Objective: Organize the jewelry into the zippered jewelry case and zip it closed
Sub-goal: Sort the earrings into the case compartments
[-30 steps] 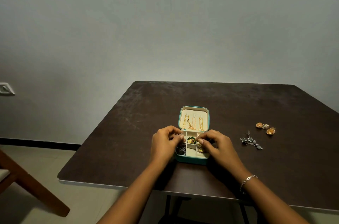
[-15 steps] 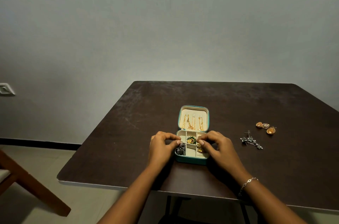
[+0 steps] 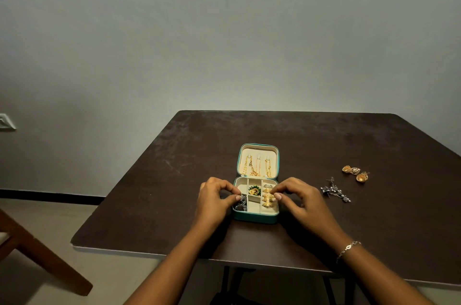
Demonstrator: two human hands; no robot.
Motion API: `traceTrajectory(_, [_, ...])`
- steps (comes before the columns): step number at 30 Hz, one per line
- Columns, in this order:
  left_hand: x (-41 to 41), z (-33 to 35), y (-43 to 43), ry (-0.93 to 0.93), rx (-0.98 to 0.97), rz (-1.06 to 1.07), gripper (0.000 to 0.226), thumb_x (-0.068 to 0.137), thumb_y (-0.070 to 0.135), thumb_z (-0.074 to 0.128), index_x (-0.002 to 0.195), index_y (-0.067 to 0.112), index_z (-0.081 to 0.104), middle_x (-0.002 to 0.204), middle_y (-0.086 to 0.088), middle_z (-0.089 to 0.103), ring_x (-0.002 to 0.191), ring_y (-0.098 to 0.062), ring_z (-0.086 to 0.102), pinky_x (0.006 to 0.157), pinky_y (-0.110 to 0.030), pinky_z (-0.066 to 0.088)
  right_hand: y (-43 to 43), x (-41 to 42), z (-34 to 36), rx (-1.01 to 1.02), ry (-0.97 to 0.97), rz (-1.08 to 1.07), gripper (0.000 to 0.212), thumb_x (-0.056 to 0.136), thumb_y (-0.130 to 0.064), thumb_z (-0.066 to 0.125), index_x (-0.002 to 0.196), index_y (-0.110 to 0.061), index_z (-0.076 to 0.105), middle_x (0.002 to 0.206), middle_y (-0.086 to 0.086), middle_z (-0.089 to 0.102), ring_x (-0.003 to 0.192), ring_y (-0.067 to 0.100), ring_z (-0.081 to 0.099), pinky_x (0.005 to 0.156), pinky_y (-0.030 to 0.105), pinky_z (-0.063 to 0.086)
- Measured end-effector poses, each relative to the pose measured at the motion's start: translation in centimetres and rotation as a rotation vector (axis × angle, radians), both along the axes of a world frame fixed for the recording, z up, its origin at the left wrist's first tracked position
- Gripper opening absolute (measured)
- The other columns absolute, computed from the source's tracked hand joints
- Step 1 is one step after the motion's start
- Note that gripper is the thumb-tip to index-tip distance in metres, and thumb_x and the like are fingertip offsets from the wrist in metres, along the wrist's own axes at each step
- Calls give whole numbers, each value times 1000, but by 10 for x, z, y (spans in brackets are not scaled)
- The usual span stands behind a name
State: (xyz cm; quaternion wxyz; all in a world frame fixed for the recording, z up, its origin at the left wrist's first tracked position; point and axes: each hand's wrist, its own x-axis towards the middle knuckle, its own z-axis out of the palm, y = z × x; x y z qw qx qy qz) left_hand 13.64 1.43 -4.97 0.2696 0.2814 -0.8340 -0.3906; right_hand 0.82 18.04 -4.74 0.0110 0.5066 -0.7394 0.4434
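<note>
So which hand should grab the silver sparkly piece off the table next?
Probably the right hand. The silver piece lies on the table just right of it, while the left hand is on the other side of the jewelry case and would have to reach across.

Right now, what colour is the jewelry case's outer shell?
The jewelry case is teal green outside, with a cream lining inside. The head view, the only one, shows it clearly.

teal case (image 3: 254, 218) (cream lining), gold earrings (image 3: 355, 173), dark brown table (image 3: 324, 140)
</note>
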Motion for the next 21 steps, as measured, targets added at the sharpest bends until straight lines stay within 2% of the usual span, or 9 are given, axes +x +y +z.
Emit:
traceTrajectory(5, [2,0,0,-18,-37,-13,29,74,14,74,64,37,59,89,14,52,102,-14,47,76,-26,38,35,-17,1,91,59,-3,23,82,-35,51,88,-21,68,88,-15,62,90,0,56,77,14,44])
traceTrajectory(10, [1,7,3,-7,-131,-15,22,76,16,73,69,33,61,88,13,51,95,-9,44,69,-17,33,70,-34,-5,67,71,-79,21,82,-35,52,87,-22,69,87,-14,62,89,3,57,77,18,45])
traceTrajectory(13, [-4,10,18,96,-205,-19,12,79,14,70,75,24,64,85,15,52,88,-5,43,64,-6,31,88,-47,-7,33,68,-130,9,82,-19,61,86,-20,69,87,-11,63,89,3,57,77,18,45])
traceTrajectory(16, [-19,10,44,203,-287,-90,11,78,12,70,74,20,64,81,17,53,88,-5,45,71,-4,32,103,-61,-11,35,58,-203,17,80,-5,68,85,-22,68,87,-9,64,89,1,57,77,14,44])
traceTrajectory(19, [-40,4,74,271,-306,-175,7,77,23,62,74,17,64,79,14,55,83,-2,46,76,-5,31,110,-70,-14,41,-61,-285,16,81,-8,68,87,-23,66,91,-9,64,87,3,59,73,12,45])
traceTrajectory(21, [-57,0,93,271,-270,-222,4,78,20,62,76,18,63,81,9,57,84,-5,48,74,-7,33,110,-76,-17,56,-113,-324,15,81,-10,68,91,-21,65,96,-8,63,89,6,59,73,14,42])
